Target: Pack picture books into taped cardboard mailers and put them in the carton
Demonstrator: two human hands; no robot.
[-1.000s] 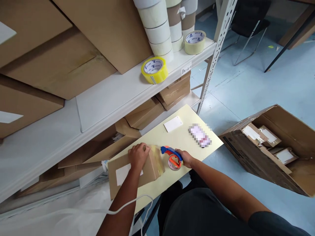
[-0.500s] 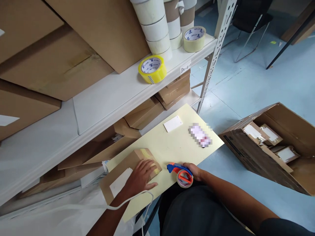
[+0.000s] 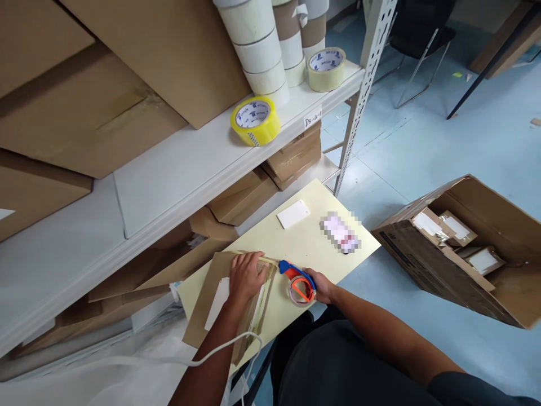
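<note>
A cardboard box (image 3: pixel 200 304) with a white label (image 3: pixel 218 304) lies turned at an angle on the pale yellow tabletop (image 3: pixel 304 248). Over its far edge my left hand (image 3: pixel 248 275) is closed, fingers curled and thumb to the right. A white cable crosses in front of my left forearm. My right hand (image 3: pixel 323 286) grips the blue and orange tape dispenser (image 3: pixel 301 286) by its handle. The dispenser's blue tip is at the box's far right corner; I cannot tell whether tape joins them. Shiny tape runs along the box's right side.
A white card (image 3: pixel 293 214) and a blurred-out phone-like object (image 3: pixel 340 232) lie farther back on the table. Yellow tape (image 3: pixel 256 121) and other rolls stand on the shelf (image 3: pixel 169 175) beside cartons. To the right, a large carton (image 3: pixel 418 270) holds several small labelled boxes.
The box has turned and its far end has shifted, with my left hand now curled over its far edge. My right hand has brought the dispenser up and left, against the box's corner.
</note>
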